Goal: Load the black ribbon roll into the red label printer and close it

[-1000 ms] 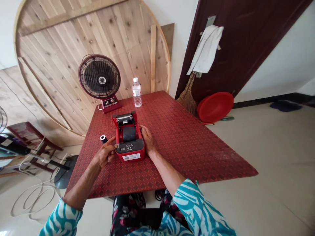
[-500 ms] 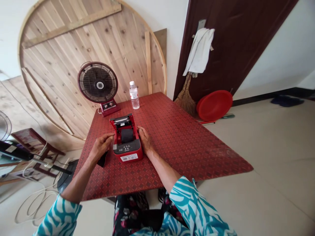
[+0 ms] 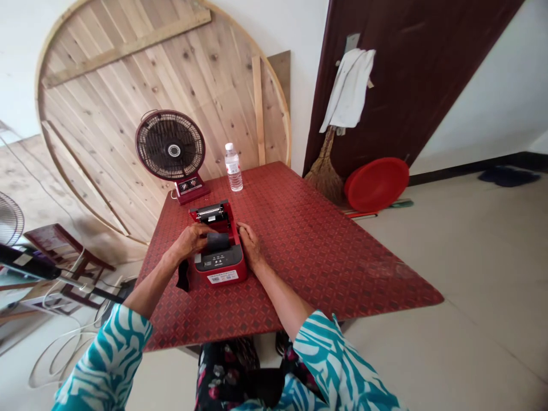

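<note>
A person in a teal-and-white patterned top sits at a red patterned table, both bare hands at a small red and black machine. The machine rests on the near left part of the table, its lid tipped up at the back and a black roll lying in the open bay behind a dark front panel with small buttons; a white label is stuck to its red front. The left hand reaches over the machine's left wall, fingers bent narrowly at the left end of the roll; whether they pinch it or only touch it cannot be told. Below that hand, just beside the machine, a black strip reaches down to the tabletop. The right hand lies along the machine's right wall, thumb side up by the rim, the fingers close together; how firmly it grips cannot be told. Behind the machine, at the table's far edge, stand a dark red fan and, to the right of it, a clear water bottle, upright with a white cap. Farther right, a red basin leans by the door, near a straw broom.
</note>
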`<move>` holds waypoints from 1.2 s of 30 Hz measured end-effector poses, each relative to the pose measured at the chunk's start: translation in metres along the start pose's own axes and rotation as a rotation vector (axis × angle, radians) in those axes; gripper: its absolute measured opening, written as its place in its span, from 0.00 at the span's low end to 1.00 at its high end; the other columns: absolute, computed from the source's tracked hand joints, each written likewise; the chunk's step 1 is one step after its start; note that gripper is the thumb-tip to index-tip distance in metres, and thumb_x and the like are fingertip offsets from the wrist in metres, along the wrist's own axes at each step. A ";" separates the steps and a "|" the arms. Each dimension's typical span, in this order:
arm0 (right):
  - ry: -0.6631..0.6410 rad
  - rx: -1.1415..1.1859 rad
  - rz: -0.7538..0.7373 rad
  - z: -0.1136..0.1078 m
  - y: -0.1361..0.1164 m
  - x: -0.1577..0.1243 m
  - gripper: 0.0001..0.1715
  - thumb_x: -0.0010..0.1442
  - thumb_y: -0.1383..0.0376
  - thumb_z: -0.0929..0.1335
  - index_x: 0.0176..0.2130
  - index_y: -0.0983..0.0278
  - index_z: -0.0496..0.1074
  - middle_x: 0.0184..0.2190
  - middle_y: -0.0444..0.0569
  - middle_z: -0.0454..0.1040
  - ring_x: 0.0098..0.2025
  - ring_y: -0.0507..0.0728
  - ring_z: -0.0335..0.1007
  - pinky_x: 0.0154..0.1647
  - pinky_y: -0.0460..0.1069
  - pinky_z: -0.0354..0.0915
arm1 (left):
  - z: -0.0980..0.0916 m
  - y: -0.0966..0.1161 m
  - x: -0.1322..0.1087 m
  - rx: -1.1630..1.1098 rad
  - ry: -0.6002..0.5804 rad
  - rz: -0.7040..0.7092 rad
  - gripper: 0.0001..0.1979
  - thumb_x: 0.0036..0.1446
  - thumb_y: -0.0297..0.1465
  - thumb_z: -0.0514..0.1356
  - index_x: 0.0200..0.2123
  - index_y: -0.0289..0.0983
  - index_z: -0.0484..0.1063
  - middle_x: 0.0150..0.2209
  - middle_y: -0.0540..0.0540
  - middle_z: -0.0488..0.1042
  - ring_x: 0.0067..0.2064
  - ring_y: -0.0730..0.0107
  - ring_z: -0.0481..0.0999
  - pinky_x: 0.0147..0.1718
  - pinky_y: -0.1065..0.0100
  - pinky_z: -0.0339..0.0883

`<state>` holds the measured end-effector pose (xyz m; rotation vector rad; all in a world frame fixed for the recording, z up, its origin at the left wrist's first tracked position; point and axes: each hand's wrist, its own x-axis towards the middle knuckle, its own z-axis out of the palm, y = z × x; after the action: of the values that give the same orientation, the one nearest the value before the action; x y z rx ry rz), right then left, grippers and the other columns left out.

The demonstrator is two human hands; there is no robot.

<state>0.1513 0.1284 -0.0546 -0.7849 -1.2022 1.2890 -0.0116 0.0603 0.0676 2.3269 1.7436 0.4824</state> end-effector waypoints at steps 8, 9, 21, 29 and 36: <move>0.001 -0.004 -0.003 -0.001 0.002 0.000 0.21 0.56 0.52 0.62 0.43 0.59 0.74 0.46 0.47 0.76 0.51 0.59 0.68 0.56 0.55 0.60 | -0.002 0.006 0.005 0.150 -0.181 -0.034 0.23 0.46 0.19 0.53 0.43 0.41 0.77 0.44 0.49 0.78 0.47 0.67 0.75 0.46 0.71 0.65; 0.002 -0.008 -0.002 -0.001 0.002 0.000 0.21 0.56 0.53 0.62 0.43 0.59 0.74 0.46 0.47 0.76 0.51 0.59 0.68 0.56 0.55 0.59 | -0.002 0.008 0.007 0.184 -0.207 -0.047 0.22 0.46 0.19 0.54 0.43 0.41 0.77 0.44 0.48 0.78 0.47 0.66 0.75 0.45 0.71 0.65; -0.010 0.010 0.001 -0.001 0.007 0.001 0.20 0.55 0.53 0.63 0.43 0.59 0.74 0.45 0.47 0.76 0.50 0.59 0.69 0.55 0.55 0.60 | 0.007 0.018 0.026 0.255 -0.309 -0.027 0.21 0.46 0.21 0.58 0.46 0.38 0.72 0.44 0.46 0.78 0.45 0.63 0.75 0.41 0.71 0.64; -0.011 -0.006 -0.006 -0.001 0.004 0.001 0.20 0.54 0.54 0.63 0.43 0.60 0.73 0.45 0.48 0.76 0.50 0.59 0.69 0.56 0.56 0.60 | 0.003 0.022 0.026 0.323 -0.304 0.007 0.16 0.52 0.26 0.58 0.46 0.40 0.72 0.46 0.44 0.76 0.48 0.60 0.75 0.41 0.69 0.66; -0.023 0.039 0.006 -0.001 0.007 0.001 0.20 0.55 0.54 0.63 0.43 0.59 0.73 0.45 0.47 0.76 0.49 0.59 0.69 0.55 0.55 0.61 | -0.013 0.041 -0.005 0.338 -0.001 0.006 0.16 0.54 0.28 0.59 0.48 0.39 0.71 0.45 0.43 0.75 0.48 0.59 0.73 0.45 0.63 0.67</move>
<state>0.1497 0.1306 -0.0615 -0.7473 -1.1905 1.3261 0.0189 0.0438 0.0926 2.5509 1.9473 0.1985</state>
